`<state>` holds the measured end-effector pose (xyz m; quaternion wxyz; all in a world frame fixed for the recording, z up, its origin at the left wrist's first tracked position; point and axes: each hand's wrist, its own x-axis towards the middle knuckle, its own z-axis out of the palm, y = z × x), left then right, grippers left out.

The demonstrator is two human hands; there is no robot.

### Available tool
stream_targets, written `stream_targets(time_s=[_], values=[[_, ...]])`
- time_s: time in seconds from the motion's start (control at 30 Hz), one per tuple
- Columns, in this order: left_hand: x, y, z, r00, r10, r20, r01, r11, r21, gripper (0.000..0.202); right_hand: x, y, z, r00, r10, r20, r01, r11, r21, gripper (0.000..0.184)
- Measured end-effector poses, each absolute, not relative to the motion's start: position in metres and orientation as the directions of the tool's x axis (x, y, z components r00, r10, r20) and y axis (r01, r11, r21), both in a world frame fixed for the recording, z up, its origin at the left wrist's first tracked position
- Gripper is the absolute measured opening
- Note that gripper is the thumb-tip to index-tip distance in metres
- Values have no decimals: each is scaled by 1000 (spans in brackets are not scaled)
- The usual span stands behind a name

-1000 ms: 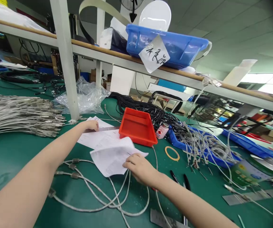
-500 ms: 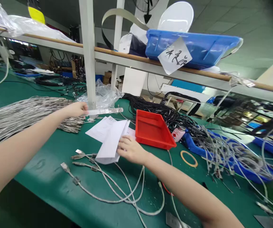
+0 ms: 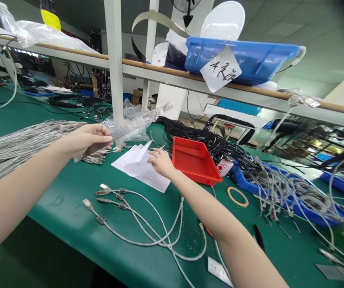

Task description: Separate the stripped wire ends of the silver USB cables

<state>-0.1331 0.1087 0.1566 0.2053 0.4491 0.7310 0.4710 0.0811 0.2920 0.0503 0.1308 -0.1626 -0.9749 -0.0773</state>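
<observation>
My left hand (image 3: pixel 89 140) is closed round a clear plastic ruler (image 3: pixel 134 125), which it holds tilted up above the table. Just over some white paper sheets (image 3: pixel 143 172) is my right hand (image 3: pixel 161 162), its fingers apart and the fingertips near a raised paper edge; whether they touch it I cannot tell. In front of the papers lie several grey USB cables (image 3: pixel 138 242) with clear plugs, loosely looped. A red tray (image 3: pixel 194 160) stands directly right of my right hand.
Bundled grey cables (image 3: pixel 24 146) lie at left and black cables (image 3: pixel 195 136) behind the tray. A blue bin (image 3: pixel 279 192) of cables, a tape ring (image 3: pixel 237 197) and a small pink-labelled bottle (image 3: pixel 225 167) are at right. A shelf post (image 3: pixel 114 72) rises behind the ruler.
The ruler has been lifted and tilted upward by my left hand. My right hand has let go of the folded sheet, which now lies flatter on the papers, and has moved slightly back.
</observation>
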Motion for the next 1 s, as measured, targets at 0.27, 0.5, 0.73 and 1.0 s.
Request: stream_targets(time_s=[0.27,0.5,0.73,1.0], values=[[-91,143,94,-328,943,-50,242,136,961,10,57,268,32,-957,157,242,178,981,70,24],[-121,180,30,-555,828,-81,350,321,880,29,121,274,5,-939,252,234,265,964,23,22],[-143,195,22,-557,829,-54,480,374,794,30,130,289,-17,-922,362,142,358,932,-54,19],[-135,229,16,-519,854,25,703,410,581,32,132,291,-19,-876,451,171,448,892,-55,26]])
